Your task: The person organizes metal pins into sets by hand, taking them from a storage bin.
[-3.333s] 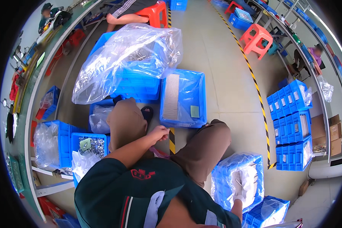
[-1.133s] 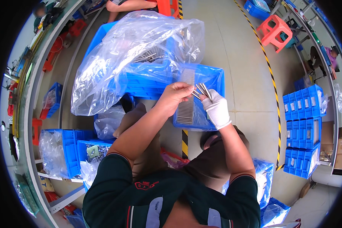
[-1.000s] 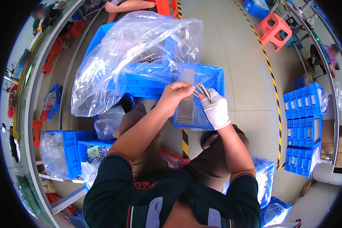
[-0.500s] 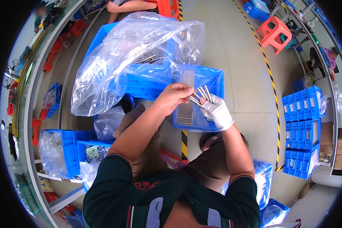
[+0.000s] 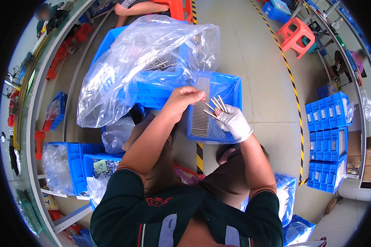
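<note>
My right hand (image 5: 234, 122), in a white glove, is closed around several slim metal pins (image 5: 217, 108) that fan out past its fingertips. Just left of them is my bare left hand (image 5: 182, 102), thumb and forefinger pressed together; whatever may be between them is too small to make out. Both hands are above a blue bin (image 5: 237, 88) lined with clear plastic. Inside it, a long neat row of metal pins (image 5: 200, 119) lies side by side, partly covered by my left fingertips.
Beyond my left hand stands a larger blue crate (image 5: 152, 89) with loose metal pins (image 5: 163, 62) under a big clear plastic bag (image 5: 115, 61). Stacked blue crates (image 5: 326, 142) stand at the right, near a red stool (image 5: 296, 37). Another blue bin (image 5: 72, 168) is at left.
My left hand has drawn slightly left, away from the pins in my right hand. The right hand keeps its hold, and its pins are spread a little differently.
</note>
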### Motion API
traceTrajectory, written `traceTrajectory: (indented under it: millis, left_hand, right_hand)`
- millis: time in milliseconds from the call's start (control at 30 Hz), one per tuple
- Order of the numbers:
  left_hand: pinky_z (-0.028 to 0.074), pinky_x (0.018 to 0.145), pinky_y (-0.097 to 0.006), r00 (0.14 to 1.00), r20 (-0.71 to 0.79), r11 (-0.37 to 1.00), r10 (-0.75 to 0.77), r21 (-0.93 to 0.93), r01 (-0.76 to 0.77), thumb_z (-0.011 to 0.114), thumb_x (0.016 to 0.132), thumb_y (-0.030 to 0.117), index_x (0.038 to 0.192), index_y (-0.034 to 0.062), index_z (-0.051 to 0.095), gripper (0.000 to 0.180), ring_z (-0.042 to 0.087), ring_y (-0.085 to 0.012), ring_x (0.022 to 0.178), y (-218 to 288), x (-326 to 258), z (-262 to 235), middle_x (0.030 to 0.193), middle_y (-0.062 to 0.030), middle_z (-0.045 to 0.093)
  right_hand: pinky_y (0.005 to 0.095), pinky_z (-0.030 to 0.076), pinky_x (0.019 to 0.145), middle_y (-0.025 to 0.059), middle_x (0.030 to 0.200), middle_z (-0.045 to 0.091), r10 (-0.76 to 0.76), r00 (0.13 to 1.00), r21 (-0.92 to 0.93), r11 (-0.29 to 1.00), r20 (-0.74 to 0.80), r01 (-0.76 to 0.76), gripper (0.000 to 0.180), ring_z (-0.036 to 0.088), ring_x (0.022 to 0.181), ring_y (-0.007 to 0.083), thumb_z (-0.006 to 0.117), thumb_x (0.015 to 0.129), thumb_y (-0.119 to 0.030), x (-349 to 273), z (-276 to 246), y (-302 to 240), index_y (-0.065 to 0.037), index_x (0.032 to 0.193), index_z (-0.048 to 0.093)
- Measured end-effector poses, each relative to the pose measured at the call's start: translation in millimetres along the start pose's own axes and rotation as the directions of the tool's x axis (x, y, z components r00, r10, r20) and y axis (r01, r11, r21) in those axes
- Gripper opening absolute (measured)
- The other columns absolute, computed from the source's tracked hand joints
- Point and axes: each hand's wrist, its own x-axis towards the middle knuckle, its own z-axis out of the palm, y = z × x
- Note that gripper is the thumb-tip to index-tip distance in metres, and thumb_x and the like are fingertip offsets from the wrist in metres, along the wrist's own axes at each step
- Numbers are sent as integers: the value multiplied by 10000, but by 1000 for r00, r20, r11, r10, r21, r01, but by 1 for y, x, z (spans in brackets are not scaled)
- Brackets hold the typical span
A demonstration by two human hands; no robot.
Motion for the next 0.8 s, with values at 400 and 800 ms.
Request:
traceTrajectory:
  millis: [400,800]
  left_hand:
    - [450,721,-226,997,61,997,36,59,-39,695,801,160,915,-9,662,207,583,-88,770,-3,-5,6,845,-46,654]
    - [409,694,-238,1000,14,999,-25,-43,25,676,814,227,878,45,678,192,523,-79,726,-4,-3,9,792,-9,641]
  right_hand:
    - [213,283,426,-29,573,454,-43,998,-114,993,-44,38,254,378,472,58,561,911,-271,5,5,8,-40,805,568]
    - [223,314,442,-30,568,458,-28,999,-155,988,-26,24,278,394,483,60,565,907,-290,5,9,9,-38,788,572]
